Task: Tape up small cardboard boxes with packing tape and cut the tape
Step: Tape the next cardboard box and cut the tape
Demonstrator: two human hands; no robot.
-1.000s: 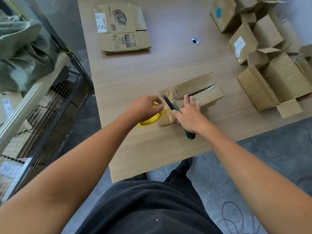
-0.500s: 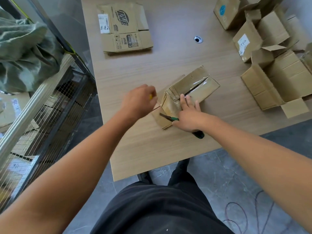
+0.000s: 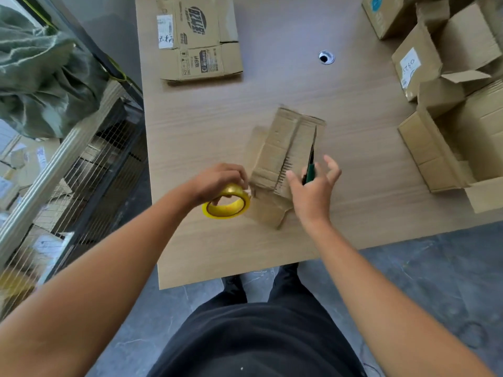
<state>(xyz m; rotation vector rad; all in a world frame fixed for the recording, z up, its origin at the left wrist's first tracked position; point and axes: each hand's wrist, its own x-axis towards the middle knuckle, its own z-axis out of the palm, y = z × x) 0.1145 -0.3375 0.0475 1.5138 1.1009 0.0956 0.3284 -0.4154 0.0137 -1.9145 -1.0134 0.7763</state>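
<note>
Box swung round, tape roll pulled clear: this seam looks about ready for the cut.

A moment ago the small box (image 3: 283, 148) lay crosswise under my right palm; now it points away from me on the bench (image 3: 217, 126), blurred as it turns. My left hand (image 3: 217, 180) grips the yellow tape roll (image 3: 227, 206) just beside the box's near left corner, lifted into plain view. My right hand (image 3: 313, 191) has come off the box and hovers at its near right side, fingers spread, with the green-handled cutter (image 3: 310, 172) held against the palm, blade lying along the box. I can't tell whether the strip is already cut. Open boxes (image 3: 449, 148) wait well to the right of it.
</note>
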